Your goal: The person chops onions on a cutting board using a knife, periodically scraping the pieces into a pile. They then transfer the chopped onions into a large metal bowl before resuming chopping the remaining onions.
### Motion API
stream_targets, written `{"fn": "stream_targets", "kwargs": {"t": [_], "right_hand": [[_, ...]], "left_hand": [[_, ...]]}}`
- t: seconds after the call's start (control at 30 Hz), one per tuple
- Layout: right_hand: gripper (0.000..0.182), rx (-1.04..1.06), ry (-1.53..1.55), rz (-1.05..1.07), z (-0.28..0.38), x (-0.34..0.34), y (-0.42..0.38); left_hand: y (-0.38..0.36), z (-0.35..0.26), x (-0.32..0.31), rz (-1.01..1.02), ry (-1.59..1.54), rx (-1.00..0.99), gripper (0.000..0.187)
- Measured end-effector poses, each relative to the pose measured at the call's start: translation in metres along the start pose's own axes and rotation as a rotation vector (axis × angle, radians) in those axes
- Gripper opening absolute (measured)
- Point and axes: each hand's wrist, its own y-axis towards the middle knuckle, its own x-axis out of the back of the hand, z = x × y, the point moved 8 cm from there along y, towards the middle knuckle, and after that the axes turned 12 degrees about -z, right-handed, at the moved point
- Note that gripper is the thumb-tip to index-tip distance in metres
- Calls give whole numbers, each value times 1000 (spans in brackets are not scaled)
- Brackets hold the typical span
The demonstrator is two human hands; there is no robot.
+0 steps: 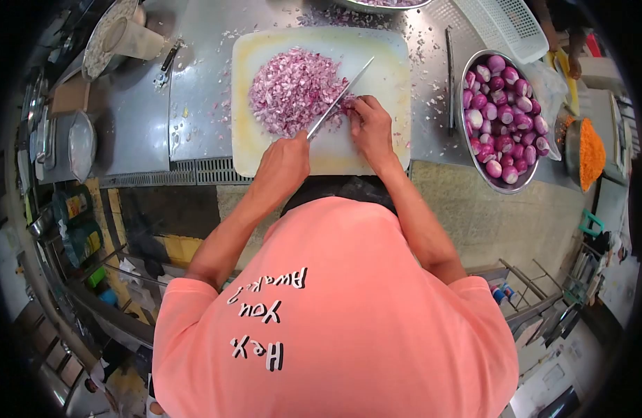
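Observation:
My left hand (pixel 285 164) grips the handle of a long knife (pixel 340 97), its blade angled up to the right across a pale cutting board (pixel 390 63). Beside the blade, my right hand (pixel 370 127) is pressed with curled fingers on a small bit of purple onion at the blade's edge. A heap of chopped purple onion (pixel 293 90) covers the board's left half, just left of the blade.
A steel bowl (pixel 474 164) of peeled whole onions stands right of the board. A second knife (pixel 449 76) lies between them. A white basket (pixel 505 24) sits at the back right and a bowl of orange shreds (pixel 590 153) at far right. Pots and lids (pixel 81 143) crowd the left counter.

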Motion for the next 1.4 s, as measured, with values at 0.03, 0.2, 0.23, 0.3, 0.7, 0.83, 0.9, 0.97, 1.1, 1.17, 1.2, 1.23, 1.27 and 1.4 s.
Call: {"fn": "stream_targets", "kwargs": {"t": [0.03, 0.2, 0.23, 0.3, 0.7, 0.83, 0.9, 0.97, 1.1, 1.17, 1.2, 1.23, 1.27, 1.4], "right_hand": [[11, -28, 6, 26, -2, -2, -1], [11, -58, 25, 34, -4, -5, -2], [11, -38, 17, 40, -3, -5, 0], [10, -31, 19, 36, -2, -2, 1], [7, -35, 48, 36, -5, -3, 2], [7, -10, 61, 49, -5, -3, 1], [8, 51, 47, 36, -3, -2, 4], [8, 100, 30, 20, -2, 0, 5], [9, 58, -18, 114, -2, -8, 3], [9, -5, -58, 156, -4, -12, 0], [8, -7, -76, 150, -4, -12, -1], [7, -12, -95, 145, -5, -12, -3], [7, -18, -96, 149, -5, -12, -6], [6, -16, -115, 144, -1, -8, -4]], "left_hand": [[-3, -4, 4, -17, -13, 16, 10], [-3, -1, -14, -7, -3, 27, 10], [0, -3, -9, -24, -15, -11, 10], [2, -12, -5, -41, -32, -51, 11], [6, -13, -23, 5, -9, 47, 13], [16, -22, -11, -97, -33, -58, 12], [13, -27, 1, -125, -32, -94, 13], [7, -9, -7, -82, -11, 48, 15], [13, -6, -10, -93, -22, 41, 16], [9, -16, 0, -46, -39, 123, 16], [11, -12, -8, -44, -36, 123, 16], [13, -8, -19, -64, -26, 97, 17], [12, -4, -29, -81, -18, 73, 17], [20, -16, -18, -53, -66, 117, 18]]}}
